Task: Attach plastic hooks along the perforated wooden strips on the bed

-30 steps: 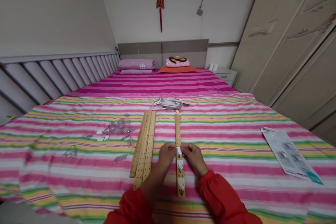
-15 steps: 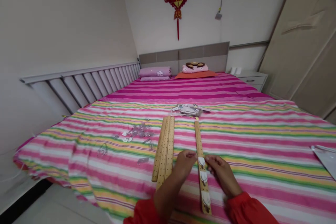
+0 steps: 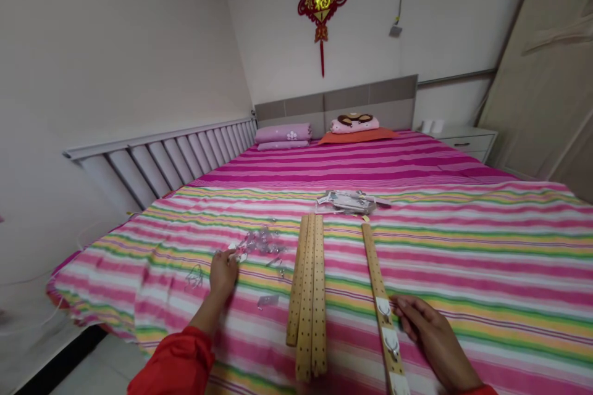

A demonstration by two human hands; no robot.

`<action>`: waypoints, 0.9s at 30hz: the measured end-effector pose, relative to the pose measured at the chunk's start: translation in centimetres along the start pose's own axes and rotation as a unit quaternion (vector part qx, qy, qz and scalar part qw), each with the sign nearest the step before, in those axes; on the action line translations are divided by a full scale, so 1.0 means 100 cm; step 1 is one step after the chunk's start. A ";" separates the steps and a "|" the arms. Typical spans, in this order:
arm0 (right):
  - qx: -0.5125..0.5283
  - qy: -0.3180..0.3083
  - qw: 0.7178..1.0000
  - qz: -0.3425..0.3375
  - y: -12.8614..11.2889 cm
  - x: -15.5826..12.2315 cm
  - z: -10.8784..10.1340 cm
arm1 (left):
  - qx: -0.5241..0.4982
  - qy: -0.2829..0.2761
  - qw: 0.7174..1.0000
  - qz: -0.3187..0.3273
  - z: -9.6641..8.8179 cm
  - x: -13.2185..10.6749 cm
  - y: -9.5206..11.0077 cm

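Note:
A single perforated wooden strip (image 3: 377, 287) lies lengthwise on the striped bedspread, with small white hooks stuck on its near end. My right hand (image 3: 428, 333) rests flat beside it, fingers spread and touching its edge by the hooks. My left hand (image 3: 223, 273) reaches out to the left, its fingertips at a scatter of small clear and white hook pieces (image 3: 257, 242); the fingers are curled, and I cannot make out whether they hold one. A bundle of wooden strips (image 3: 309, 293) lies between my hands.
A pile of clear plastic wrappers (image 3: 352, 201) sits beyond the strips. The striped bedspread (image 3: 463, 247) covers a wide bed with pillows (image 3: 283, 134) at the headboard. A slatted rail (image 3: 162, 157) runs along the left; a nightstand (image 3: 466, 141) and wardrobe stand right.
My left hand left the single strip and moved left to the loose hook pieces. My right hand slid back and opened beside the strip. The view turned left.

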State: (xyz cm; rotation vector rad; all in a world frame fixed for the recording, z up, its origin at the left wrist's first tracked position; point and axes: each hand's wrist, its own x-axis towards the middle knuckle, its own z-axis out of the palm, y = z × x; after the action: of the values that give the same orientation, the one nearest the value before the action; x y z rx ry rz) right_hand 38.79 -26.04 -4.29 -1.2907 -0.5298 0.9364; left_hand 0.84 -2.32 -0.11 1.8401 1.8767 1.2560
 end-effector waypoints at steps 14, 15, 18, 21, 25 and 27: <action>-0.001 0.004 1.000 -0.012 0.000 -0.001 0.001 | -0.116 0.019 0.991 -0.062 -0.016 -0.004 -0.003; 0.003 0.004 1.000 -0.012 -0.001 -0.001 0.002 | -0.167 0.015 0.981 -0.101 -0.019 -0.008 0.004; 0.012 0.000 1.000 -0.012 -0.001 -0.002 0.002 | -0.400 -0.046 0.879 -0.255 -0.032 -0.028 0.035; 0.018 -0.001 1.000 -0.018 -0.001 -0.001 0.001 | -0.538 -0.140 0.756 -0.345 -0.042 -0.062 0.077; 0.025 0.011 0.999 -0.026 -0.002 0.000 0.002 | -0.592 -0.232 0.640 -0.432 -0.042 -0.116 0.121; 0.012 0.021 0.999 -0.037 -0.005 -0.005 0.005 | -0.589 -0.274 0.624 -0.436 -0.035 -0.141 0.136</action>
State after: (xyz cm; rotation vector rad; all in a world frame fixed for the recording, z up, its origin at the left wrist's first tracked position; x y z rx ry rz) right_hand 38.27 -26.20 -3.57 -1.2574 -0.5293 0.8506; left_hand 10.65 -18.61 5.90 0.3486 0.8341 0.9054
